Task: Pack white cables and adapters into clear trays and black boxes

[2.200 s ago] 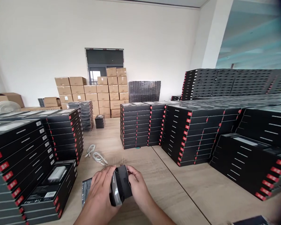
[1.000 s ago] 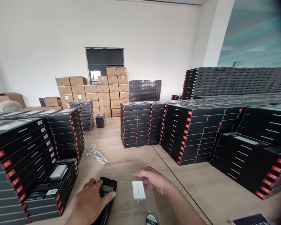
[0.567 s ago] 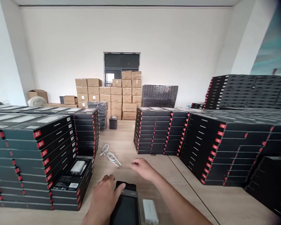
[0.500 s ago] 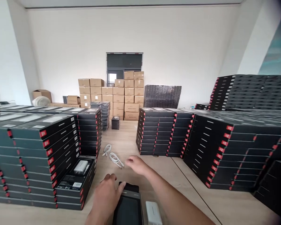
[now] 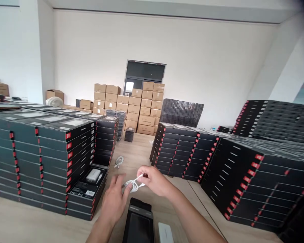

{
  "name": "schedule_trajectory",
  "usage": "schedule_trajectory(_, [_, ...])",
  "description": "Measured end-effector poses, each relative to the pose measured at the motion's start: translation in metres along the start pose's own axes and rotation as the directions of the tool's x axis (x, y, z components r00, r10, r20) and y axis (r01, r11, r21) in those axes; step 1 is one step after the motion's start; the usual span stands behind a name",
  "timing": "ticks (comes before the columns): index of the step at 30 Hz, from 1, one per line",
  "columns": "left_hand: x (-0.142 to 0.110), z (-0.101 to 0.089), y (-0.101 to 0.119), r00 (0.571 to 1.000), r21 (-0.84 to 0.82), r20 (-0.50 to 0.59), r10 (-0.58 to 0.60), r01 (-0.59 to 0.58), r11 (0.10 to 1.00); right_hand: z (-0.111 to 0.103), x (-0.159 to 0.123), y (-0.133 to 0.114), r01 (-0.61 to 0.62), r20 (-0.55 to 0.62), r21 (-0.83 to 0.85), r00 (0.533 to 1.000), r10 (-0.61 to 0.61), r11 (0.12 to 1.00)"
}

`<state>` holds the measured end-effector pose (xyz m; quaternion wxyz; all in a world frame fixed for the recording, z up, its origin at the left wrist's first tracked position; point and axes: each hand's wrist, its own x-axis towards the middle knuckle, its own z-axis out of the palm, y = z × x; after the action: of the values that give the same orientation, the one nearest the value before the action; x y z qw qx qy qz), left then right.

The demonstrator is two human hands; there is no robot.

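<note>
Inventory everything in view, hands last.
near cable: 1, white, between hands
far cable: 1, white, table
package: 1, black, table front
near block: 1, white, beside package
far block: 1, white, in open left box
product boxes: many, black-red, both sides
far wall: 1, white, background
cartons: many, brown, far end
roll: 1, off-white, far left
far stacks: several, grey to dark, around cartons
window: 1, dark, behind cartons
table: count unclear, wood-coloured, below
left hand: 1, at cable
right hand: 1, pinching cable
</note>
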<state>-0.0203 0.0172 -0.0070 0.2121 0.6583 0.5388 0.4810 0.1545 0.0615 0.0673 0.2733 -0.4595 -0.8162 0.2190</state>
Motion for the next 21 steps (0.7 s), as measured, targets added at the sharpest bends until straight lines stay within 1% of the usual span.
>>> schedule_trajectory(1, [-0.002, 0.002, 0.003, 0.996, -0.081, 0.092, -0.003, 0.010, 0.997, -0.004, -0.010, -0.008, 0.015, -0.033, 0.047, 0.999, -0.013, 0.999])
schedule_trajectory(2, [-0.003, 0.005, 0.007, 0.986, -0.172, 0.168, 0.000, 0.030, 0.985, -0.006, -0.019, -0.015, 0.026, -0.090, 0.126, 0.996, -0.015, 0.992])
schedule_trajectory(3, [-0.005, 0.008, 0.011, 0.976, -0.267, 0.216, 0.007, 0.052, 0.962, -0.007, -0.027, -0.019, 0.039, -0.154, 0.223, 0.988, -0.004, 0.974])
schedule_trajectory(5, [-0.009, 0.014, 0.017, 0.968, -0.446, 0.252, 0.013, 0.104, 0.889, -0.005, -0.038, -0.022, 0.066, -0.252, 0.418, 0.967, 0.045, 0.906])
schedule_trajectory(7, [-0.011, 0.019, 0.021, 0.966, -0.555, 0.258, 0.011, 0.139, 0.820, 0.000, -0.042, -0.019, 0.069, -0.270, 0.531, 0.959, 0.091, 0.845])
schedule_trajectory(9, [-0.012, 0.021, 0.023, 0.953, -0.614, 0.303, -0.006, 0.200, 0.763, 0.003, -0.043, -0.013, 0.058, -0.253, 0.578, 0.961, 0.111, 0.814])
schedule_trajectory(10, [-0.013, 0.021, 0.024, 0.941, -0.643, 0.339, -0.022, 0.249, 0.724, 0.004, -0.042, -0.011, 0.061, -0.252, 0.596, 0.961, 0.115, 0.801])
schedule_trajectory(11, [-0.013, 0.020, 0.025, 0.927, -0.683, 0.374, -0.034, 0.300, 0.666, 0.004, -0.041, -0.009, 0.069, -0.256, 0.611, 0.960, 0.115, 0.789])
schedule_trajectory(12, [-0.013, 0.019, 0.026, 0.911, -0.729, 0.409, -0.041, 0.354, 0.586, 0.004, -0.040, -0.007, 0.080, -0.263, 0.625, 0.958, 0.113, 0.777])
schedule_trajectory(14, [-0.014, 0.018, 0.028, 0.878, -0.801, 0.478, -0.032, 0.450, 0.394, 0.002, -0.038, -0.005, 0.101, -0.286, 0.652, 0.951, 0.120, 0.751])
schedule_trajectory(15, [-0.015, 0.017, 0.030, 0.861, -0.817, 0.509, -0.023, 0.491, 0.303, 0.001, -0.038, -0.004, 0.109, -0.301, 0.662, 0.945, 0.130, 0.741])
schedule_trajectory(16, [-0.015, 0.017, 0.030, 0.842, -0.816, 0.539, -0.022, 0.529, 0.232, 0.000, -0.037, -0.004, 0.117, -0.317, 0.668, 0.938, 0.139, 0.735])
schedule_trajectory(18, [-0.017, 0.018, 0.031, 0.806, -0.793, 0.591, -0.036, 0.589, 0.158, -0.001, -0.038, -0.002, 0.133, -0.344, 0.670, 0.927, 0.147, 0.730])
schedule_trajectory(21, [-0.020, 0.021, 0.029, 0.775, -0.769, 0.631, -0.048, 0.632, 0.096, -0.002, -0.039, 0.002, 0.148, -0.362, 0.678, 0.920, 0.152, 0.720])
